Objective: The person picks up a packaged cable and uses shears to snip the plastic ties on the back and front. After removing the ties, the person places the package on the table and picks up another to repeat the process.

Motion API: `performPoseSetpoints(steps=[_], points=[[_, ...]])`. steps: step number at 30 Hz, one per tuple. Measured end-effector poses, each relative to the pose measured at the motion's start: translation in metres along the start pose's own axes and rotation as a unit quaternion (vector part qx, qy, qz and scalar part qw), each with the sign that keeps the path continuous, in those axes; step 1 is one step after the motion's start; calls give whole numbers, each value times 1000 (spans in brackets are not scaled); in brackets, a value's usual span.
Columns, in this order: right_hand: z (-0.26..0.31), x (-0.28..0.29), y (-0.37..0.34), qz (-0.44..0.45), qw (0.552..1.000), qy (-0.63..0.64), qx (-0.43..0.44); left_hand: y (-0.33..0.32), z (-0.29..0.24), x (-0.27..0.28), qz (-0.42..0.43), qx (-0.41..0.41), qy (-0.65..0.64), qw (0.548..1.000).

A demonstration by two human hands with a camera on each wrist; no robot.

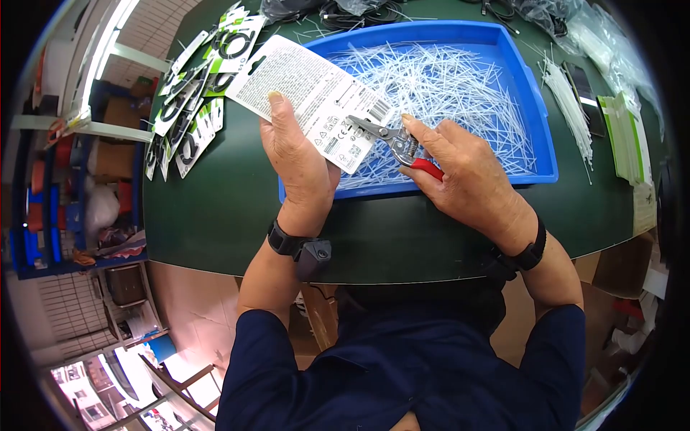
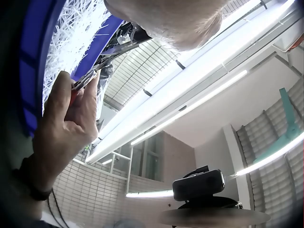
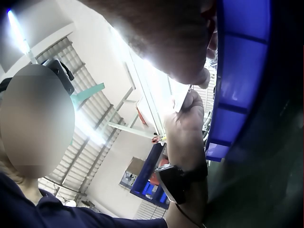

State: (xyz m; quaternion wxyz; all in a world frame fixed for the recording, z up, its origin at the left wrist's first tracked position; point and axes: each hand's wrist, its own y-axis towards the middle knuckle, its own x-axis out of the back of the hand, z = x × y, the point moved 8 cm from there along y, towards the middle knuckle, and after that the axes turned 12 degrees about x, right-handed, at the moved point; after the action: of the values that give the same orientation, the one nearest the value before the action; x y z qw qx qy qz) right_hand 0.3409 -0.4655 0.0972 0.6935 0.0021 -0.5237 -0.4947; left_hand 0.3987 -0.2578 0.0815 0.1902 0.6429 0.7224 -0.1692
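Note:
My left hand (image 1: 300, 159) grips a white printed packaging card (image 1: 305, 86) by its lower left edge, thumb lying across the face with the text and barcode. In my right hand (image 1: 471, 176) is a pair of red-handled snips (image 1: 395, 139), its blades parted and overlapping the card near the barcode. Both hands are above the near side of a blue tray (image 1: 543, 144) that holds a loose heap of thin white plastic strips (image 1: 460, 86). The left wrist view shows the snips (image 2: 83, 81) between right thumb and fingers. In the right wrist view, the left hand (image 3: 189, 116) holds the card's edge.
Packaged black cables on green and white cards (image 1: 188, 108) are piled at the left of the dark green table (image 1: 215, 223). To the right lie a bundle of white strips (image 1: 569, 108), a dark flat object (image 1: 583, 97) and green-edged cards (image 1: 622, 136). Clear plastic bags (image 1: 600, 47) sit behind.

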Motion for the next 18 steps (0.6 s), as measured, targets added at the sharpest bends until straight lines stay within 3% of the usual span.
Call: performPoseSetpoints(steps=[7,10,12,17,18], points=[[-10,17,5,-36,999,20,-4,9,-13,-5,45,11,25,999],[-24,38,7,-125,988,92,-22,17,-23,-5,76,27,45,996],[-27,43,6,-139,984,109,-38,20,-26,-4,98,48,57,992],[-24,43,7,-131,979,147,-60,26,-26,9,11,106,21,994],[-21,40,7,-117,980,151,-55,29,-20,6,108,124,-40,986]])
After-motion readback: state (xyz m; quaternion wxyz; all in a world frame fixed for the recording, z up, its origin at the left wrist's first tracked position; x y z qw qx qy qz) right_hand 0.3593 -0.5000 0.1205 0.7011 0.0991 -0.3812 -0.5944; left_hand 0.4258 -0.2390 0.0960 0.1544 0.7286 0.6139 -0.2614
